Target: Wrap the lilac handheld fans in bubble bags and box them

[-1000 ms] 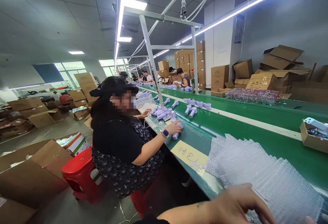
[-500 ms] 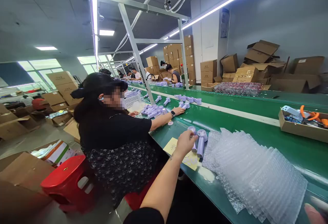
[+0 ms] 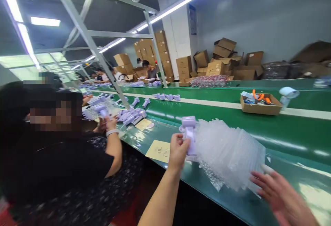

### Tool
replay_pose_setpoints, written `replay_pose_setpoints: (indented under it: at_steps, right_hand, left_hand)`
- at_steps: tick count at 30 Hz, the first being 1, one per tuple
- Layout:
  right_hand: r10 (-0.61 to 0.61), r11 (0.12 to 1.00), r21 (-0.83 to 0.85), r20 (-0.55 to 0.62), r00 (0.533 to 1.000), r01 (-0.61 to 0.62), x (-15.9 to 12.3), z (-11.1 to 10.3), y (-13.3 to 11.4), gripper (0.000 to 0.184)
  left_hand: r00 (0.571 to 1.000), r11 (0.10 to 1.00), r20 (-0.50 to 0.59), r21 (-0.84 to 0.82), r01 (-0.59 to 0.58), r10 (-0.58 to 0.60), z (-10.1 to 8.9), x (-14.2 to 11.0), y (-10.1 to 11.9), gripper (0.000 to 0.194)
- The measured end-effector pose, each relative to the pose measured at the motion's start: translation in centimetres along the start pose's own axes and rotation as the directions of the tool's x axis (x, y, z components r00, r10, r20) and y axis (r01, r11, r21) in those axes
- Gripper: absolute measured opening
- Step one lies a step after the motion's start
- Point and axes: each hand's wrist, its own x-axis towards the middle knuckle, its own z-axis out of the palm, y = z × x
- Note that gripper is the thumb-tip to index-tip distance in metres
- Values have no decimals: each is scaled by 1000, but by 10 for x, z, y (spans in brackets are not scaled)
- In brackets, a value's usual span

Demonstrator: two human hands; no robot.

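Note:
My left hand [image 3: 178, 150] is closed on the handle of a light purple handheld fan [image 3: 189, 136], held head up above the bench. Part of another purple piece shows behind its head, mostly hidden. Just right of it lies a fanned-out stack of clear bubble wrap bags [image 3: 230, 153]. At the right end of that stack is my right hand [image 3: 281, 191], slightly blurred, its fingers stretched out and apart. Whether its fingertips touch the bags I cannot tell. A yellow paper with handwriting [image 3: 157, 151] lies beside my left wrist.
A co-worker [image 3: 51, 150] sits close at left, holding another purple fan [image 3: 101, 109]. More fans [image 3: 131, 115] lie piled beyond. On the green belt [image 3: 207, 110] stands a cardboard tool box [image 3: 261, 108], with a pale fan [image 3: 287, 95] next to it. A metal frame post [image 3: 90, 43] slants overhead.
My left hand has taken hold of a fan and lifted it off the bench. My right hand has come in to the bags. The view has swung right; the co-worker now holds up a fan.

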Motion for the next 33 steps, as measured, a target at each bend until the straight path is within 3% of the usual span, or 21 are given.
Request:
replay_pose_setpoints:
  at_steps: [2, 3, 4, 5, 6, 7, 9, 10, 11, 13, 15, 17, 19, 22, 25, 28, 30, 31, 32, 33]
  right_hand:
    - [85, 963, 229, 236, 968, -140, -6, 25, -12, 44]
    - [74, 945, 292, 255, 964, -150, -7, 32, -18, 44]
    - [62, 933, 331, 231, 971, -138, -6, 34, -23, 43]
    - [50, 932, 348, 155, 987, -102, -5, 31, -27, 41]
    - [36, 935, 350, 53, 998, -52, -5, 23, -31, 38]
    - [21, 940, 340, -47, 999, -4, -6, 11, -34, 37]
    - [-7, 947, 315, -190, 982, 67, -13, -18, -40, 41]
    - [0, 948, 310, -227, 974, 73, -18, -33, -42, 44]
    - [30, 948, 315, -248, 968, 52, -24, -46, -42, 47]
    - [150, 933, 354, -247, 957, -55, -38, -68, -38, 49]
    - [284, 897, 399, -195, 939, -189, -54, -80, -27, 47]
    - [366, 858, 427, -122, 922, -284, -68, -80, -14, 42]
    - [368, 845, 427, -28, 929, -322, -78, -71, -6, 39]
    - [251, 880, 398, 75, 965, -260, -79, -52, -8, 43]
    - [203, 905, 361, 95, 975, -224, -67, -44, -19, 42]
    - [194, 930, 303, 80, 978, -209, -59, -49, -22, 39]
    - [194, 950, 241, 48, 980, -200, -59, -53, -17, 41]
    - [198, 955, 219, 24, 980, -198, -60, -54, -14, 42]
    - [201, 958, 211, 1, 980, -196, -61, -54, -12, 42]
    - [194, 959, 214, -23, 981, -185, -62, -54, -10, 42]
  left_hand:
    - [964, 986, 265, -148, 73, -32, 40, -40, -3, 34]
    - [911, 987, 412, -135, 92, -29, 58, -59, -5, 31]
    - [841, 995, 541, -84, 50, 3, 74, -74, -7, 27]
    - [759, 998, 648, -18, -68, 63, 85, -86, -7, 23]
    - [662, 964, 735, 41, -262, 149, 94, -91, -7, 22]
    - [542, 865, 806, 78, -496, 238, 100, -92, -5, 23]
    - [266, 482, 908, 84, -872, 324, 106, -81, -2, 22]
    - [147, 270, 941, 63, -961, 304, 109, -72, -2, 19]
    - [60, 95, 968, 38, -995, 245, 112, -62, -2, 16]
    - [-25, -101, 997, -18, -995, 73, 119, -45, -6, 10]
    - [-58, -142, 996, -67, -988, -61, 127, -35, -9, 12]
    - [-38, -90, 997, -44, -995, -69, 136, -34, -9, 14]
    - [54, 56, 999, 53, -997, 8, 145, -41, -4, 20]
    - [195, 446, 980, 160, -881, 32, 158, -60, 3, 18]
    - [292, 776, 950, 269, -570, -115, 170, -74, 0, 13]
    - [504, 885, 822, 414, -211, -265, 180, -76, -8, 9]
    - [616, 910, 748, 398, -118, -247, 184, -76, -9, 7]
    - [636, 921, 748, 361, -147, -192, 185, -78, -8, 7]
    - [624, 926, 774, 307, -221, -108, 185, -81, -6, 7]
    - [574, 913, 819, 234, -334, 0, 185, -85, -3, 8]
